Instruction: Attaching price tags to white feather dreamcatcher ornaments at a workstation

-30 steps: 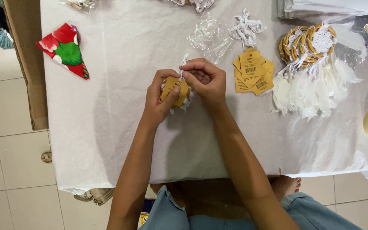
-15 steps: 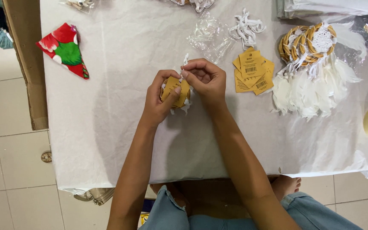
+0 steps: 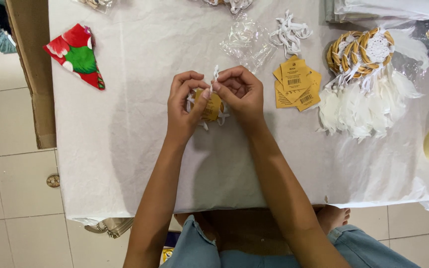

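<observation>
Barely a shift since half a second ago: both hands stay bunched mid-bench, the left thumb now pressed a touch further across the tag (image 3: 210, 105). The left hand (image 3: 184, 106) has its fingers closed on that one yellow tag from the left, and the right hand (image 3: 239, 94) pinches a white string (image 3: 215, 74) at the tag's top edge, fingers curled shut; the string end pokes up between the two hands. White loops stick out below the tag, resting on the bench (image 3: 140, 149).

To the right lies a small pile of tags (image 3: 296, 84), at least three, exact count unclear. One crumpled clear bag (image 3: 247, 42) and one string bundle (image 3: 289, 34) sit above it. Far right, one woven ring with white feathers (image 3: 361, 82). At left, one red-and-green cloth (image 3: 75, 54) near the bench edge.
</observation>
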